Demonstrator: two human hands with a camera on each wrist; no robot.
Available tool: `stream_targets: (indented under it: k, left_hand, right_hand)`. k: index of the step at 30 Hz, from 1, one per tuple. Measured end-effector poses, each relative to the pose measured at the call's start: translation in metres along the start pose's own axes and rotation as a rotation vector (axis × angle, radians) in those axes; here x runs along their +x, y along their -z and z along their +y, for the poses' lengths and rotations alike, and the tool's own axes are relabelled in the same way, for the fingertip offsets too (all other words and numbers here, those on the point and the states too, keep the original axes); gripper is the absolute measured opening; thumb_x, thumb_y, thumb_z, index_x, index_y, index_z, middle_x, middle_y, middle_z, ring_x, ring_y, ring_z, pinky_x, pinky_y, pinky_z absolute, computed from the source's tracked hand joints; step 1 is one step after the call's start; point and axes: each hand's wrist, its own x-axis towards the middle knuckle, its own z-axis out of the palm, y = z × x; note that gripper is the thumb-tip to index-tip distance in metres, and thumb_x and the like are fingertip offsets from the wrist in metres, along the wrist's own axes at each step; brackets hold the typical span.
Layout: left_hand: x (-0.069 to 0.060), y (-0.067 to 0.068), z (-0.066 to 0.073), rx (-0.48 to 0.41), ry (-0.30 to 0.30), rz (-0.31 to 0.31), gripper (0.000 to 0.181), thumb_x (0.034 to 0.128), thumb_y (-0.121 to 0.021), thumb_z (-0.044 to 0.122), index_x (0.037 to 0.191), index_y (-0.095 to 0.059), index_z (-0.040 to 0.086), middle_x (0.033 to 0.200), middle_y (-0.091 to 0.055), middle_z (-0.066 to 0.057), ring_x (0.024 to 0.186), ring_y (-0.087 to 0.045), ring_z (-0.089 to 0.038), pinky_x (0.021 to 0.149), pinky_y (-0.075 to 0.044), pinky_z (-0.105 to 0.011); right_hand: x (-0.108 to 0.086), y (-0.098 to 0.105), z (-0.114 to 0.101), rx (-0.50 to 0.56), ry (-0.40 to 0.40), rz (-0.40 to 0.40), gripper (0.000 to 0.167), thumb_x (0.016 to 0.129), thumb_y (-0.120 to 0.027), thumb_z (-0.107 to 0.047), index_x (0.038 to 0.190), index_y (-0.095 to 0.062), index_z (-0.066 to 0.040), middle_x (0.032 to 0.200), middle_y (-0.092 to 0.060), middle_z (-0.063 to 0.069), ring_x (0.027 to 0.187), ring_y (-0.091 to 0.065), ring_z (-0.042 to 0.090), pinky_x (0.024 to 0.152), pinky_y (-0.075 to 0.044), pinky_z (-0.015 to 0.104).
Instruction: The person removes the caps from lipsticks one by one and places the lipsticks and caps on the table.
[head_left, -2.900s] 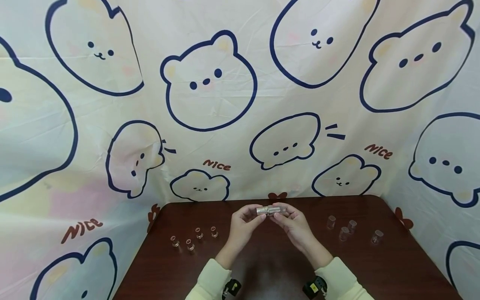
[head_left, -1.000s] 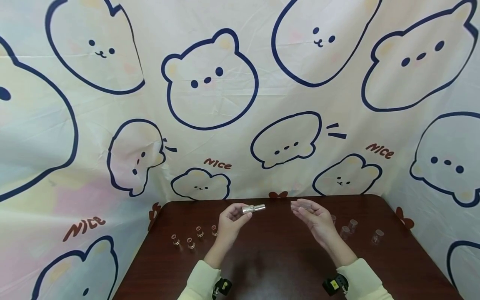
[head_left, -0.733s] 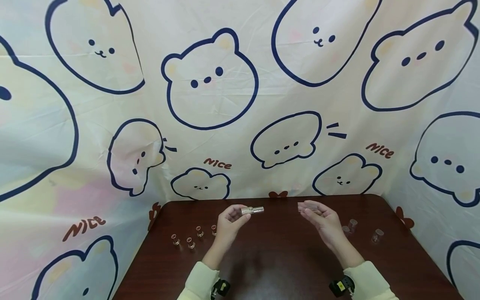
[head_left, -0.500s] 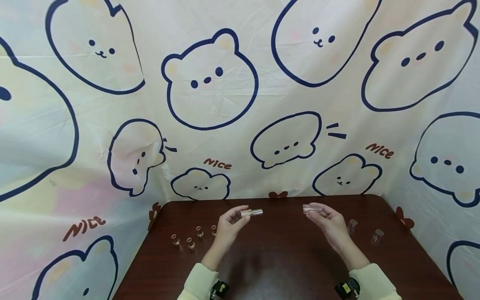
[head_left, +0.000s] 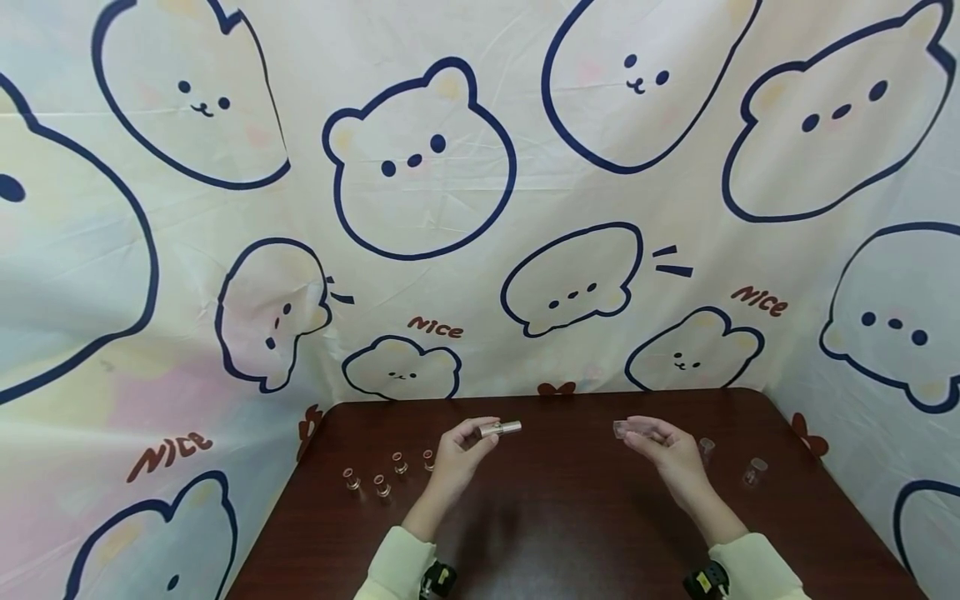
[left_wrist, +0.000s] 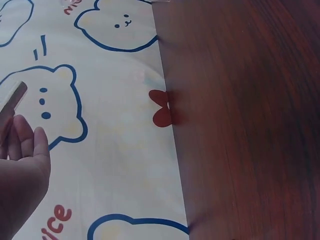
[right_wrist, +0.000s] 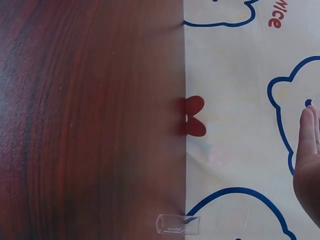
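In the head view my left hand [head_left: 459, 457] pinches a slim silver tube [head_left: 501, 428], like a lipstick tube, between thumb and fingers. Its bare end points right. The left wrist view shows the same tube [left_wrist: 16, 95] above the curled fingers of the hand [left_wrist: 27, 170]. Some way to the right, my right hand [head_left: 667, 454] holds a small clear plastic cap [head_left: 621, 429], apart from the tube. Only the edge of the right hand [right_wrist: 307, 160] enters the right wrist view, and its cap is barely visible there.
Several small clear pieces with coppery rims [head_left: 382, 486] stand at the table's left. Clear caps [head_left: 755, 472] stand at the right, some hidden behind my right hand. One clear cap [right_wrist: 177, 225] appears low in the right wrist view. A printed cloth [head_left: 480, 317] hangs behind the brown table [head_left: 555, 517].
Both hands were together on the silver tube and clear cap. They have come apart: the right hand moved right with the cap, the left moved slightly left with the tube.
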Motion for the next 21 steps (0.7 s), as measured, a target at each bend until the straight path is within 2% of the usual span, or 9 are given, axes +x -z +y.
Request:
stream_targets:
  k: [6,10,15,18,21]
  left_hand:
    - [-0.007,-0.002,0.018,0.070,-0.002,0.001,0.024,0.0864,-0.065,-0.007,0.109,-0.062,-0.016,0.095,-0.066,-0.017,0.082,-0.058,-0.009,0.072,-0.049,-0.020]
    - [-0.008,-0.001,0.018,0.119,0.037,0.015,0.021,0.0861,-0.066,-0.004,0.106,-0.065,-0.013,0.090,-0.065,-0.010,0.079,-0.057,-0.010,0.070,-0.048,-0.021]
    - [-0.009,0.003,0.006,0.129,0.100,0.016,0.019,0.0857,-0.066,-0.004,0.102,-0.064,-0.013,0.088,-0.064,-0.012,0.077,-0.058,-0.012,0.069,-0.048,-0.021]
    - [-0.008,0.008,-0.011,0.128,0.125,0.027,0.019,0.0848,-0.068,-0.004,0.101,-0.064,-0.012,0.088,-0.064,-0.012,0.077,-0.060,-0.013,0.068,-0.049,-0.021]
    - [-0.006,0.013,-0.029,0.147,0.141,0.044,0.019,0.0842,-0.069,-0.003,0.101,-0.063,-0.010,0.087,-0.064,-0.009,0.077,-0.060,-0.013,0.067,-0.050,-0.021]
  right_hand:
    - [-0.002,0.003,0.005,-0.102,-0.002,0.034,0.048,0.091,-0.070,-0.028,0.126,-0.059,0.003,0.111,-0.071,0.006,0.097,-0.066,0.008,0.082,-0.050,0.021]
    - [-0.001,0.006,0.007,-0.169,-0.042,0.072,0.048,0.089,-0.072,-0.032,0.124,-0.062,-0.001,0.109,-0.071,0.005,0.095,-0.065,0.007,0.082,-0.051,0.025]
    - [0.000,0.008,0.009,-0.200,-0.122,0.098,0.053,0.086,-0.073,-0.037,0.124,-0.063,-0.003,0.107,-0.070,0.004,0.094,-0.063,0.007,0.081,-0.049,0.027]
    - [0.001,0.009,0.013,-0.256,-0.127,0.110,0.052,0.086,-0.073,-0.039,0.122,-0.064,-0.003,0.105,-0.070,0.005,0.093,-0.063,0.009,0.080,-0.050,0.030]
    - [0.001,0.011,0.017,-0.347,-0.097,0.135,0.045,0.087,-0.074,-0.036,0.115,-0.067,-0.002,0.103,-0.069,0.008,0.095,-0.065,0.017,0.078,-0.052,0.032]
